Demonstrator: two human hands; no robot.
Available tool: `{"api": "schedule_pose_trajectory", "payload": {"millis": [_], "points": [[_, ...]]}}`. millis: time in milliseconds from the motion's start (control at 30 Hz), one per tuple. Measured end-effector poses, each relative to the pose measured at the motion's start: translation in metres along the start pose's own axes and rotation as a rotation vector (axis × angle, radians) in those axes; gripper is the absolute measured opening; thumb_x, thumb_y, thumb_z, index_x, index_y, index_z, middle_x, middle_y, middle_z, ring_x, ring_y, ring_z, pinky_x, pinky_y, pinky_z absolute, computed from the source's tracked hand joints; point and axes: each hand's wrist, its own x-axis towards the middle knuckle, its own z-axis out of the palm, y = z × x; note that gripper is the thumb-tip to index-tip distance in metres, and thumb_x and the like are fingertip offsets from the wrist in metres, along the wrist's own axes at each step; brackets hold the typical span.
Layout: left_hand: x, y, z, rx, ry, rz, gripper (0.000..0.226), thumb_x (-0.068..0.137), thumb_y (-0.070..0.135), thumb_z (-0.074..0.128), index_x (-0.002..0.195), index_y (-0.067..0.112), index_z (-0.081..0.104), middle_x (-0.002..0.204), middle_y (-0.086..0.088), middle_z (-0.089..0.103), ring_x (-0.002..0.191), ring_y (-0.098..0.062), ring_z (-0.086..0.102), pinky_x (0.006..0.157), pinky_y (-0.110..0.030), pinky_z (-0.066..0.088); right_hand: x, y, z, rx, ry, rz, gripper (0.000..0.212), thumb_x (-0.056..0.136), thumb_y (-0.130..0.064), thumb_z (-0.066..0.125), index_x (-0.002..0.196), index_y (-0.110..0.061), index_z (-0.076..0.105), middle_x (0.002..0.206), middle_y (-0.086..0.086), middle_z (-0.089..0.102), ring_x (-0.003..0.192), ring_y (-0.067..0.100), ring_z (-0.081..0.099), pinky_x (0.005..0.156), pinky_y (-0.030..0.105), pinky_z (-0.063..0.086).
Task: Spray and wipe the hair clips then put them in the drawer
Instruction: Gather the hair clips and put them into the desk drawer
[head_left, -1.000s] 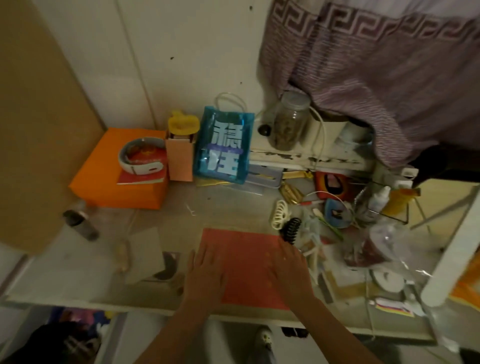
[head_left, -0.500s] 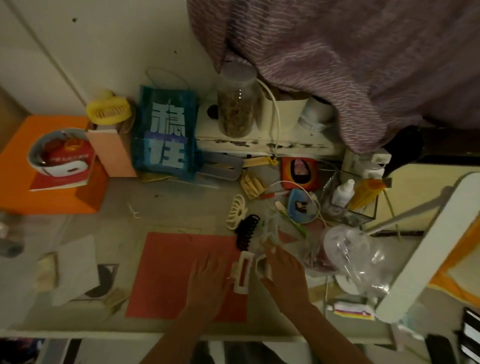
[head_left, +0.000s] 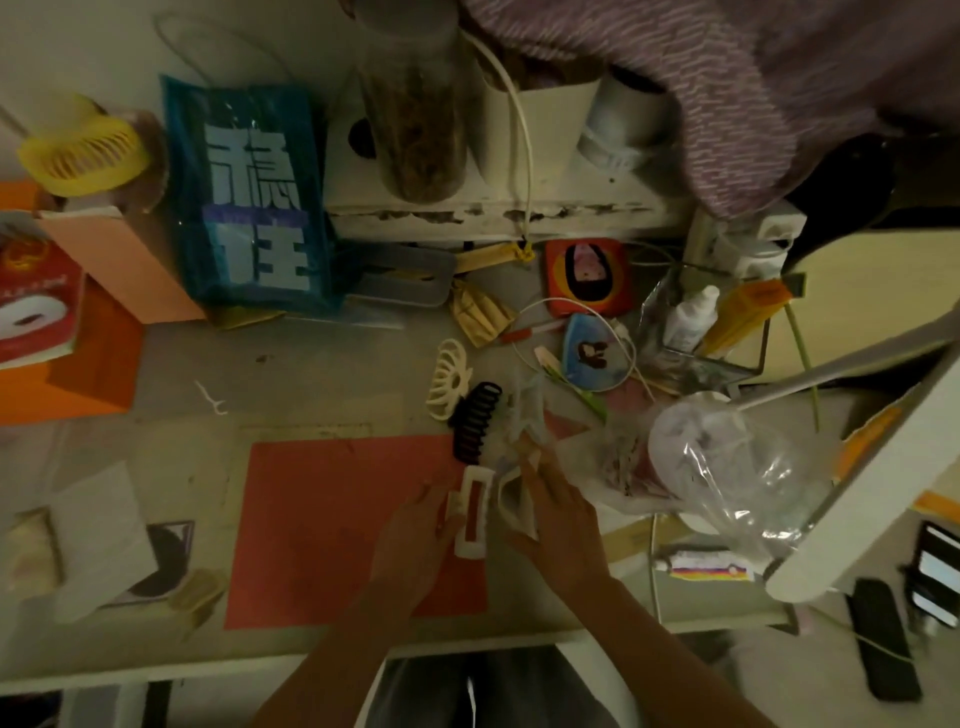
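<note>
A white rectangular hair clip (head_left: 470, 512) lies on the right edge of a red mat (head_left: 337, 525). The straight fingers of my left hand (head_left: 415, 530) touch its left side. My right hand (head_left: 558, 514) holds a second white curved clip (head_left: 511, 496) between thumb and fingers, just right of the first. Above them lie a black claw clip (head_left: 475, 421) and a cream claw clip (head_left: 448, 379). A small white bottle (head_left: 688, 317) stands in a clear rack at the right. No drawer is visible.
Crumpled clear plastic (head_left: 727, 467) and clutter crowd the desk to the right of my hands. A blue bag (head_left: 249, 197), a jar (head_left: 415, 119) and a white shelf (head_left: 493, 213) line the back. An orange box (head_left: 78, 364) is at left, paper (head_left: 98, 535) at front left.
Both hands moved from lying flat on the middle of the red mat to its right edge, where they now touch the white clips. The view shifted right and closer.
</note>
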Motion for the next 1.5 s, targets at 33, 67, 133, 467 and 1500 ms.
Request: {"api": "schedule_pose_trajectory", "payload": {"millis": [33, 67, 133, 467, 1500], "points": [[0.001, 0.0, 0.001, -0.035, 0.024, 0.003, 0.037, 0.099, 0.04, 0.041, 0.131, 0.024, 0.05, 0.123, 0.006, 0.058, 0.099, -0.006, 0.058, 0.085, -0.013, 0.041, 0.001, 0.0, 0.002, 0.02, 0.005, 0.004, 0.088, 0.087, -0.049, 0.061, 0.152, -0.027, 0.007, 0.16, -0.001, 0.008, 0.136, 0.019, 0.033, 0.108, 0.029, 0.033], [0.002, 0.001, 0.002, -0.084, 0.051, 0.0, 0.029, 0.098, 0.039, 0.044, 0.121, 0.026, 0.056, 0.111, 0.009, 0.062, 0.086, 0.0, 0.058, 0.075, -0.008, 0.04, 0.002, 0.0, 0.003, 0.043, 0.013, 0.005, 0.087, 0.086, -0.047, 0.063, 0.152, -0.027, 0.009, 0.16, -0.001, 0.008, 0.137, 0.019, 0.032, 0.108, 0.03, 0.033], [0.002, 0.002, 0.005, -0.175, 0.099, -0.02, 0.01, 0.095, 0.037, 0.05, 0.102, 0.036, 0.057, 0.09, 0.016, 0.062, 0.072, 0.006, 0.054, 0.063, -0.006, 0.037, 0.005, 0.0, 0.006, 0.091, 0.029, -0.008, 0.087, 0.086, -0.041, 0.066, 0.152, -0.026, 0.011, 0.159, -0.001, 0.011, 0.138, 0.02, 0.031, 0.109, 0.03, 0.033], [0.004, 0.001, 0.009, -0.369, 0.164, -0.135, 0.016, 0.092, 0.027, 0.06, 0.108, 0.027, 0.066, 0.083, 0.018, 0.061, 0.069, 0.01, 0.054, 0.06, -0.006, 0.04, 0.01, -0.001, 0.012, 0.234, 0.054, -0.013, 0.08, 0.085, -0.025, 0.07, 0.15, -0.025, 0.023, 0.155, 0.005, 0.02, 0.138, 0.02, 0.031, 0.106, 0.027, 0.039], [-0.081, -0.039, -0.088, -1.046, 0.712, -0.228, 0.02, 0.082, 0.014, 0.072, 0.087, 0.032, 0.067, 0.075, 0.012, 0.073, 0.067, -0.006, 0.07, 0.055, -0.014, 0.053, 0.016, -0.121, -0.059, 0.688, 0.027, -0.313, 0.065, 0.079, -0.015, 0.075, 0.135, -0.032, 0.046, 0.128, -0.001, 0.046, 0.112, 0.017, 0.056, 0.087, 0.036, 0.055]]}}
